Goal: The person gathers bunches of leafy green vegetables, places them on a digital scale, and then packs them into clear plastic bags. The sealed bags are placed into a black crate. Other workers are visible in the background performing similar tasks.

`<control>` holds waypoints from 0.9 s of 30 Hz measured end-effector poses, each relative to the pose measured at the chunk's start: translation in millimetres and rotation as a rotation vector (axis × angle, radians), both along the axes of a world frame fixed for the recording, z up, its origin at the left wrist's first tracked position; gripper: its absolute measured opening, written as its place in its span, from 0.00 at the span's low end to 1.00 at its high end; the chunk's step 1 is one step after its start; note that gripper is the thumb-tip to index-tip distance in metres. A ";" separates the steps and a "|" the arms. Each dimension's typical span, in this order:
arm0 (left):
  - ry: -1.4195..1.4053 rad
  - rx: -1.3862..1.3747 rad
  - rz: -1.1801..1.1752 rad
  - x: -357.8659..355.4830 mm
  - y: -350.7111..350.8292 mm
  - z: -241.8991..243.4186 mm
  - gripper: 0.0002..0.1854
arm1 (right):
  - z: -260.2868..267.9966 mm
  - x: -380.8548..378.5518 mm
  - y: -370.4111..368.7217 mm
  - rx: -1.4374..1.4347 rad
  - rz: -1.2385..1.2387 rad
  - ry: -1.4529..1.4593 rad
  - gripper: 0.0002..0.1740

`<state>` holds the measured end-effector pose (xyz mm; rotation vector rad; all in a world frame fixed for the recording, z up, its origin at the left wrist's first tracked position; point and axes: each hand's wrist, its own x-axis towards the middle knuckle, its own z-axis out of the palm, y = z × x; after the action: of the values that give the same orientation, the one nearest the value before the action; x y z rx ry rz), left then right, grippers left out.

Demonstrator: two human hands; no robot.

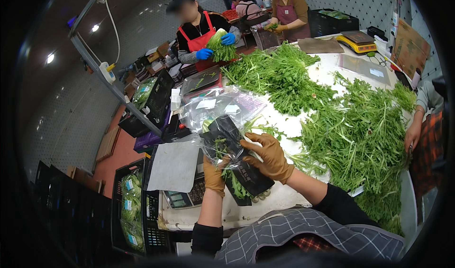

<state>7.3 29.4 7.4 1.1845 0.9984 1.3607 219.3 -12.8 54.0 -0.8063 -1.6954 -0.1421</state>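
Observation:
Both my hands wear brown gloves. My left hand (214, 173) grips a clear plastic bag (213, 150) from below; the fingers are partly hidden behind film. Leafy greens (237, 185) and black sheets (255, 177) with pale printing show in and under the bag. My right hand (269, 157) lies at the bag's right side, fingers bent and spread over a white strip and black sheet; whether it pinches them I cannot tell. Beyond the bag lie more clear bags (227, 106). A digital scale (185, 197) with a white sheet (173, 166) over it stands left of my left hand.
Heaps of leafy greens (355, 136) cover the table's right side. Black crates (128, 211) with bagged greens stand left, near a slanting metal post (131, 108). A co-worker in blue gloves (227, 38) holds greens across the table; another person's hand (413, 136) is at right. A yellow scale (356, 44) stands behind.

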 end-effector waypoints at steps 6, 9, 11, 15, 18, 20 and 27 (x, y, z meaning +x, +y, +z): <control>-0.253 0.015 0.145 -39.1 20.7 -34.5 0.33 | -31.5 2.1 -31.1 -0.047 0.294 -0.264 0.15; -0.324 0.033 0.169 -19.2 1.9 13.0 0.23 | -27.7 17.9 -42.3 -0.136 0.315 -0.155 0.14; -0.352 -0.069 0.062 -7.8 -12.8 40.2 0.16 | -25.0 27.8 -30.1 -0.288 0.248 0.216 0.15; -0.207 0.078 -0.220 -22.0 10.6 -7.8 0.13 | -9.7 7.5 14.8 -0.813 0.627 0.610 0.29; 0.436 0.364 -0.193 -39.3 49.2 -54.0 0.16 | -15.5 -11.7 15.1 -1.017 0.795 0.709 0.23; 0.443 0.381 -0.156 -46.9 70.5 -80.7 0.20 | -25.2 -10.1 17.0 -0.953 0.778 0.770 0.21; 0.047 0.149 0.003 -9.1 8.8 -1.8 0.32 | -84.9 3.6 -22.5 -1.039 0.591 0.555 0.15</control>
<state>-1.9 38.2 5.6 1.3313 0.9449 1.4348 222.9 -35.3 -30.9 -0.9026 -1.3247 1.3378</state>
